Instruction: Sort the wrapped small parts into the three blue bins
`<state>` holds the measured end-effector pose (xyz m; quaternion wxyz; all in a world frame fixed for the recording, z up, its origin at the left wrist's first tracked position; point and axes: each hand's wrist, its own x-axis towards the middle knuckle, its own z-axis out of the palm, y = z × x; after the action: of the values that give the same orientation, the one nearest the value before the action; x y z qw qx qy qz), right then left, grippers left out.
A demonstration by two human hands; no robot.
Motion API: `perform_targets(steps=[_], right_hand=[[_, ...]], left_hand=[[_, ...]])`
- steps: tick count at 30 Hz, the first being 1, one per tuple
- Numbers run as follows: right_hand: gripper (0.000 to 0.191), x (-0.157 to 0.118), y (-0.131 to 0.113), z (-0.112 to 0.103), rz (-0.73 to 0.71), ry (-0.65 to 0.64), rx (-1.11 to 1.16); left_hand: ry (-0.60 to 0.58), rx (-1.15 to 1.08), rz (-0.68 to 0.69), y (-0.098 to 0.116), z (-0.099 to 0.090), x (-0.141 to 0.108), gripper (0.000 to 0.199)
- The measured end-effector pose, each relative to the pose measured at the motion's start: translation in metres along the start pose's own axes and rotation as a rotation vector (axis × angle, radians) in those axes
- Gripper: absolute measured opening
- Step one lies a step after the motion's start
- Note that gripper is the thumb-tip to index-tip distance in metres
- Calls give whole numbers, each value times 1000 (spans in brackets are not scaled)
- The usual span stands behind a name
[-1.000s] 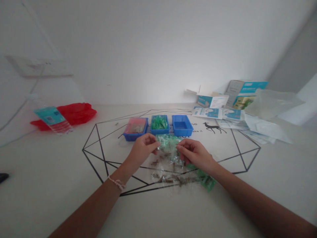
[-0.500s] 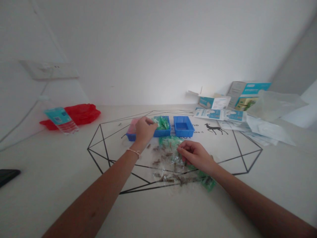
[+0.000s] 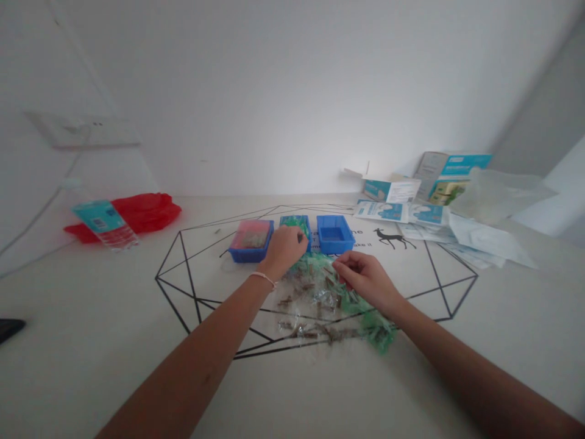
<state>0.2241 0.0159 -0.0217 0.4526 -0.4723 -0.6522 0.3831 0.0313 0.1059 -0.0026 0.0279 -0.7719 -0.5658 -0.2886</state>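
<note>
My left hand [image 3: 287,247] is closed over the near part of the middle blue bin [image 3: 309,235], which holds green packets [image 3: 294,224]; anything between its fingers is hidden. My right hand [image 3: 363,275] is closed in a pinch at the right edge of a pile of clear and green packets [image 3: 315,289] with small brown pieces; what it pinches is too small to make out. The left blue bin [image 3: 249,255] holds pink and clear packets. At the right stands an empty blue bin [image 3: 337,247].
A bottle [image 3: 105,224] lies by a red plastic bag [image 3: 148,212] at the left. White-and-blue boxes [image 3: 461,164], flat packets [image 3: 384,211] and a clear bag [image 3: 503,189] are at the back right. A dark object [image 3: 10,329] sits at the left edge.
My left hand has moved right and toward me, uncovering the left bin. My right hand has shifted slightly right, still pinched. The view has shifted slightly.
</note>
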Motion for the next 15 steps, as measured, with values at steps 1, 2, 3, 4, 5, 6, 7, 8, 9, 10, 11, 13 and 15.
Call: perform_targets(steps=[1, 2, 3, 4, 5, 6, 7, 8, 9, 10, 11, 13, 15], right_hand=[[28, 2, 0, -4, -16, 42, -31], [27, 4, 0, -7, -40, 80, -71], [25, 6, 0, -10, -71, 115, -118], [24, 7, 0, -13, -103, 144, -174], [23, 8, 1, -16, -127, 164, -236], [21, 9, 1, -18, -139, 172, -299], [18, 9, 2, -20, -142, 171, -359], [14, 10, 4, -21, -138, 164, -417], [12, 11, 6, -23, -135, 154, -472], [15, 11, 9, -24, -138, 146, -525], [21, 12, 11, -25, -145, 138, -578], [29, 13, 17, -27, -162, 95, -676], [30, 13, 20, -28, -167, 11, -750]], left_hand=[[-14, 24, 25, 1, 0, -3, 20], [-20, 44, 47, 2, 0, -5, 20], [-19, 62, 61, 2, 0, -8, 20], [-13, 74, 69, 3, 0, -10, 20], [-2, 83, 70, 4, 1, -13, 20], [17, 88, 68, 4, 0, -15, 20], [43, 85, 66, 5, 0, -17, 19], [74, 75, 65, 6, -1, -20, 19], [103, 57, 68, 6, -2, -23, 18], [127, 32, 76, 7, -4, -26, 17], [142, -1, 89, 8, -7, -30, 15], [128, -89, 126, 10, -12, -41, 9], [60, -192, 169, 12, -18, -55, 5]])
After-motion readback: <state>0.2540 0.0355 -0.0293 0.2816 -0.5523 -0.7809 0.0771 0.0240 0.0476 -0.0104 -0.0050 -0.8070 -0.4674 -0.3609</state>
